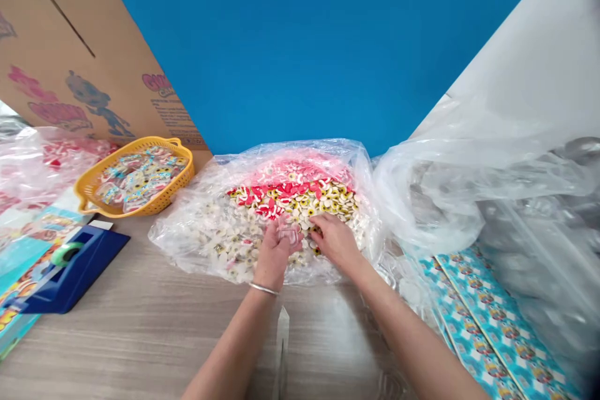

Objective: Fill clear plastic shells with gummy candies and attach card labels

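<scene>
A clear plastic bag [187, 234] lies spread on the table, full of small flat pieces. Some are white and yellow with dark centres [337, 197], others red and white [290, 190]. Over the bag's near side, my left hand [275, 253] is palm up, its fingers curled around a small clear plastic case [291, 235]. Just to its right, my right hand [336, 240] reaches into the loose pieces, fingers bent and fingertips together at the pile. What is between those fingertips is too small to make out.
A yellow basket [180, 186] of filled clear packs stands left, before a printed cardboard box [126, 62]. Blue packaging [94, 262] lies nearer. Behind rises a blue panel [319, 44]. Printed turquoise sheets [487, 319] and clear plastic bags [435, 200] lie right; a pointed blade-like object [282, 331] lies in front.
</scene>
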The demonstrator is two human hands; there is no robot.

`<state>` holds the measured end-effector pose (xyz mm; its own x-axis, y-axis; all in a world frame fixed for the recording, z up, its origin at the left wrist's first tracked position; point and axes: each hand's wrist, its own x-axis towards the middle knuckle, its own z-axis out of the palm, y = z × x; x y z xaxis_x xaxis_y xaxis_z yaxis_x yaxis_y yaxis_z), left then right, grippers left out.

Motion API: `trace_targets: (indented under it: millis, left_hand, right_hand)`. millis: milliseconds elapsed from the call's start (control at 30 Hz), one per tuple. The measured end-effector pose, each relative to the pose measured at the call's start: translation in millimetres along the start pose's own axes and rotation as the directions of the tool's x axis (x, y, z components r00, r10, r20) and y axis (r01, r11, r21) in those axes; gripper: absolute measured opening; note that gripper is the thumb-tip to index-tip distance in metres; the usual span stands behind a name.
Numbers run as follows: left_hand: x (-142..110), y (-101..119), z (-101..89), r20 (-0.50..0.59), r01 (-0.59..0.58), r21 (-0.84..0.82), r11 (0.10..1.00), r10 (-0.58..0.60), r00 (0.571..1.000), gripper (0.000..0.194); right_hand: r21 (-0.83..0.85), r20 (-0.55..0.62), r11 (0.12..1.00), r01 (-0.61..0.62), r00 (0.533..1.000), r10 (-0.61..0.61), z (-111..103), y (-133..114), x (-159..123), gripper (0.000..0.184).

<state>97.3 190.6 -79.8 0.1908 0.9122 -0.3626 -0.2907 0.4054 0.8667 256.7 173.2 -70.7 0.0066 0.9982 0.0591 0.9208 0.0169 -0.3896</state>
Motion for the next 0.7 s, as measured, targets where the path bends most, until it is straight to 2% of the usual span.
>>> trace_targets:
  millis: [133,333,433,500,567,633,700]
  left_hand:
    - [0,-1,-1.8,0.015,0.013,0.043,0.999,-0.014,1.000,0.064]
    - [4,1,0.2,0.021,0.041,0.062,0.997,-0.042,0.999,0.057]
    - [8,2,2.3,0.021,0.056,0.093,0.994,-0.059,0.998,0.055]
    - [10,2,4.9,0.046,0.062,0.119,0.991,-0.068,0.997,0.056]
    - [9,2,8.6,0.108,0.068,0.131,0.989,-0.082,0.991,0.056]
    - [6,3,12.9,0.175,0.065,0.115,0.991,-0.085,0.981,0.051]
    - [2,3,16.6,0.204,0.048,0.076,0.996,-0.063,0.977,0.042]
  right_hand:
    - [-0.053,0.029,0.998,-0.030,0.999,0.032,6,-5,5,0.013]
    - [0.080,0.021,0.996,-0.036,0.999,0.034,6,7,7,0.020]
    - [0.260,0.002,0.963,-0.075,0.997,0.077,1,10,6,0.022]
    - [0.486,0.055,0.865,-0.123,0.992,0.111,-4,8,6,0.024]
    - [0.642,0.105,0.755,-0.136,0.990,0.090,-10,1,5,0.023]
    - [0.654,0.064,0.752,-0.080,0.997,0.051,-14,-7,5,0.018]
    - [0.598,-0.012,0.801,-0.023,0.999,0.037,-16,-15,4,0.016]
